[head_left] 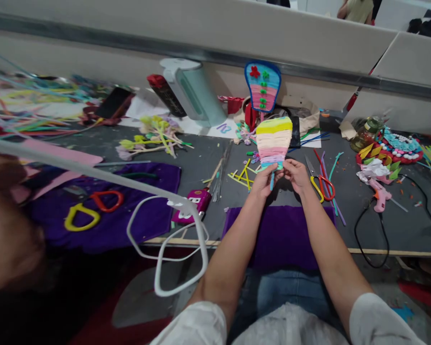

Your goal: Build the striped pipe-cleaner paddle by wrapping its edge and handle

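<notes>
Purple handwriting, apparently "13", is marking a white sheet beside a pale green kettle, while the lettering on a dark, red-capped bottle is proving too small to read. At the counter, both hands are working close together: the left hand is pinching the narrow lower end of a striped fan-shaped piece, and the right hand is pinching its lower right edge, fingers closed. The piece (yellow at the top, blue at the bottom) is being held upright above the counter. Behind it, a blue-rimmed paddle shape is showing red and green ornaments. Scissors are lying just right of the right hand, with a pink glue gun resting farther right. A purple cloth is spreading beneath the forearms. At left, a white tubular frame is crossing the view, partly hiding another purple cloth and a blurred person's arm.
</notes>
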`<state>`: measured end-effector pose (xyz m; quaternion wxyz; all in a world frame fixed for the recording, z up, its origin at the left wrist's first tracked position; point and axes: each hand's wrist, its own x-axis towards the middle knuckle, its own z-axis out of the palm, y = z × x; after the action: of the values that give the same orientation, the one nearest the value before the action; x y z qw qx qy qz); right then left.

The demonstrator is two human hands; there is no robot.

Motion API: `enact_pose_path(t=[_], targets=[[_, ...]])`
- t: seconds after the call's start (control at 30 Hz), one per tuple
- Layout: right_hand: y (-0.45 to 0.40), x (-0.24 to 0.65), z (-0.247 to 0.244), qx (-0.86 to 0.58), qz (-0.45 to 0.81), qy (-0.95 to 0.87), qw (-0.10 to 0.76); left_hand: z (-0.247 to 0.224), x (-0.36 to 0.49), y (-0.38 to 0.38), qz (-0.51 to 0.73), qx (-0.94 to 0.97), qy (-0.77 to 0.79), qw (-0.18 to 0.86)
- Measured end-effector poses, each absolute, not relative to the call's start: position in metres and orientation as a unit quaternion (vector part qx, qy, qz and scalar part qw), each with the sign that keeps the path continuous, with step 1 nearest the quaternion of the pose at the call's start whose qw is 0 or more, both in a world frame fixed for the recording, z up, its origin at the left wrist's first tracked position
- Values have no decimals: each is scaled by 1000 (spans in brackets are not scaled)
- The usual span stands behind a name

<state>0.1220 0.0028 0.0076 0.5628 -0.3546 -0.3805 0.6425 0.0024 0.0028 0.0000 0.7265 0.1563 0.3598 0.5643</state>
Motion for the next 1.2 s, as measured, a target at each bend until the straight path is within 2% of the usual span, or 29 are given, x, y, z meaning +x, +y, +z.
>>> enact_pose_path(t=[0.2,0.57,0.83,0.93,1.2], targets=[[1,121,8,-344,670,-374,541,2,2,2,533,147,347,758],[5,120,1,-319,682,-381,536,3,6,-1,582,197,370,697],[6,121,5,-441,489,-498,564,-4,11,-2,682,318,399,523],[6,123,7,-458,459,-515,561,-3,13,-3,690,334,414,491],[8,126,4,-402,547,-471,563,5,20,-12,695,372,390,476]])
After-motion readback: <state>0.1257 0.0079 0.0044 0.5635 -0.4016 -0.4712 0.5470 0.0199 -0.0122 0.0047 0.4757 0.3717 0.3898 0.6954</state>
